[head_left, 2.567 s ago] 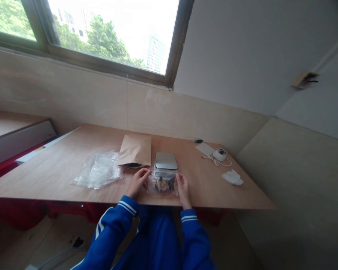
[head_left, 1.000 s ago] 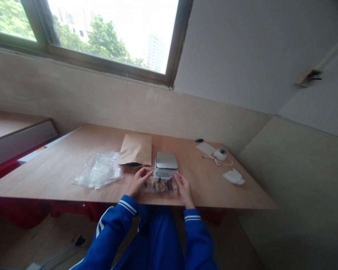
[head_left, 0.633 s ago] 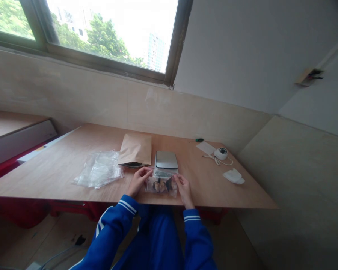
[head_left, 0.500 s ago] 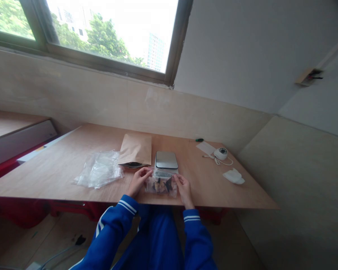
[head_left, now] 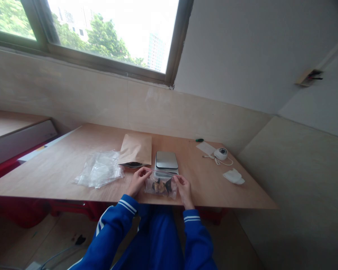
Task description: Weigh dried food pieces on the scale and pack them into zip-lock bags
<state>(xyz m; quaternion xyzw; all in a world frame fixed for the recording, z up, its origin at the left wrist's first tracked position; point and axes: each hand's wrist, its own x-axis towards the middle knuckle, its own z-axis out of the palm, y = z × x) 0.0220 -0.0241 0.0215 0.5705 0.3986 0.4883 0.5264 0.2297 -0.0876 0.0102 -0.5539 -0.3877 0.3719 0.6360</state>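
A clear plastic bag (head_left: 161, 186) with brown and dark dried pieces inside is held near the table's front edge. My left hand (head_left: 139, 181) pinches its upper left corner, and my right hand (head_left: 184, 188) pinches the upper right corner. Just beyond the bag stands a scale (head_left: 166, 160) with a silver plate; the bag's top overlaps its front part. Left of the scale lies a brown paper pouch (head_left: 136, 149), its dark mouth facing me. Farther left is a pile of clear plastic bags (head_left: 100, 169).
On the table (head_left: 59, 165), at the right, are a white dome camera (head_left: 221, 153) with a cable, a white sheet (head_left: 205, 148), a green-handled screwdriver (head_left: 199, 140) and a crumpled white tissue (head_left: 233, 176). Red stools show beneath the table.
The held bag has shifted slightly, and its dried pieces sit a little differently. Both hands keep their grip at its top corners, almost in the same place.
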